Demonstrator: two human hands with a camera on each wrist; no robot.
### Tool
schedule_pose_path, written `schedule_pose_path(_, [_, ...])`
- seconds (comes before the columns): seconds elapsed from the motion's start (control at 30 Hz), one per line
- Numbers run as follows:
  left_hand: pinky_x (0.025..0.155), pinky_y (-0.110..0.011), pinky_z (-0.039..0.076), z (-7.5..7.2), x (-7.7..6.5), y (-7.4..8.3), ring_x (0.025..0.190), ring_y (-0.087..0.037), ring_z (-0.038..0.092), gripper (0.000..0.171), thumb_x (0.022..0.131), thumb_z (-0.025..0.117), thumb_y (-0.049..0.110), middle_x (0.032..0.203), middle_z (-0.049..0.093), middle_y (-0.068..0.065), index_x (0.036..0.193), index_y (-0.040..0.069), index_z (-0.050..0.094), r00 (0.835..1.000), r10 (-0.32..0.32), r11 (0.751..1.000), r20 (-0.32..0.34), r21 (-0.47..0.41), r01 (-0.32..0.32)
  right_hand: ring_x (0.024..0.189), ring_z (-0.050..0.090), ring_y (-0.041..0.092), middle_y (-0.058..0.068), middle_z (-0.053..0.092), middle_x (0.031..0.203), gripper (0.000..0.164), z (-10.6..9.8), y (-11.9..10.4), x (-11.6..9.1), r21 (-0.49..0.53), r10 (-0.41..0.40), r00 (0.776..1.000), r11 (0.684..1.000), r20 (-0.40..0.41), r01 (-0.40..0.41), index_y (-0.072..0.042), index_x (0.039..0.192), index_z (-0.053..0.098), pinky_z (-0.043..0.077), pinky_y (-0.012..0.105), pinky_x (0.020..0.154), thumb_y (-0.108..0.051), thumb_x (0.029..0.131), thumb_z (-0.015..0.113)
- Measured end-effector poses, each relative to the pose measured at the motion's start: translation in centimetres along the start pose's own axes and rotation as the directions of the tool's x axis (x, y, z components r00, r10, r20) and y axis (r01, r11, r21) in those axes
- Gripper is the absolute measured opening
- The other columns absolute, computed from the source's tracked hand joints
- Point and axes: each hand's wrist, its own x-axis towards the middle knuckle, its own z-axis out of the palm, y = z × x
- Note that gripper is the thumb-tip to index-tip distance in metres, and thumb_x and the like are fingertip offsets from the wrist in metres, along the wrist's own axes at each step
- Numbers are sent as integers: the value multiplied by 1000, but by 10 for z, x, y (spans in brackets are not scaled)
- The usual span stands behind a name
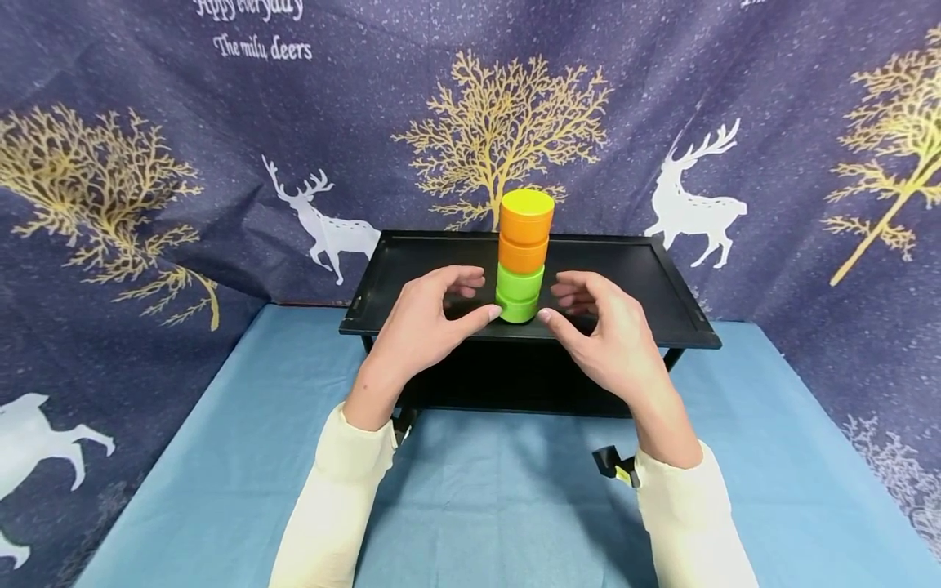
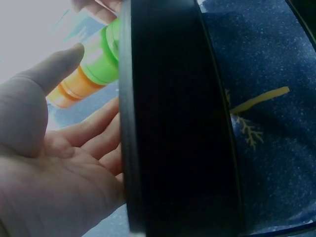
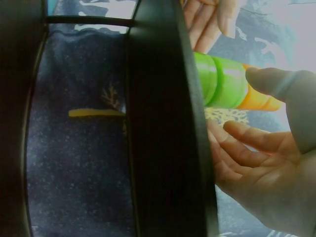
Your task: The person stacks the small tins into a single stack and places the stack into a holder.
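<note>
A stack of round, cup-like pieces stands upright near the front edge of a black tray-topped stand, with orange pieces (image 1: 524,237) above green ones (image 1: 519,286). Its top face looks bright yellow. On the left side of the stack is my left hand (image 1: 426,314), fingers loosely curved and thumb tip at the lower green piece; whether it touches I cannot tell. My right hand (image 1: 606,331) mirrors it on the other side, its thumb just off the green. Both wrist views show the stack between spread thumbs and fingers, its base partly hidden by the stand's dark edge.
The black stand (image 1: 625,286) has a raised rim and a lower shelf (image 1: 515,376). It rests on a blue cloth (image 1: 485,498). Behind hangs a dark blue backdrop (image 1: 353,106) printed with white deer and golden trees.
</note>
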Motion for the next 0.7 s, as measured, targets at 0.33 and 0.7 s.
schedule_pose_path(0.33, [100, -37, 55, -6, -16, 9, 114, -11, 67, 55, 95, 81, 42, 130, 71, 5, 142, 17, 66, 999, 19, 1000, -37, 4, -19, 105, 69, 21, 6, 72, 119, 40, -9, -15, -13, -12, -43, 998, 999, -44, 42, -9, 131, 67, 56, 31, 93, -19, 95, 81])
schedule_pose_path(0.7, [94, -35, 56, -14, -35, 11, 112, -9, 67, 43, 99, 77, 37, 129, 72, 6, 138, 20, 68, 995, 87, 996, -45, 10, -86, 101, 67, 15, 4, 72, 114, 34, -17, -9, -29, -67, -117, 992, 991, -54, 113, -11, 125, 71, 53, 19, 90, -12, 93, 82])
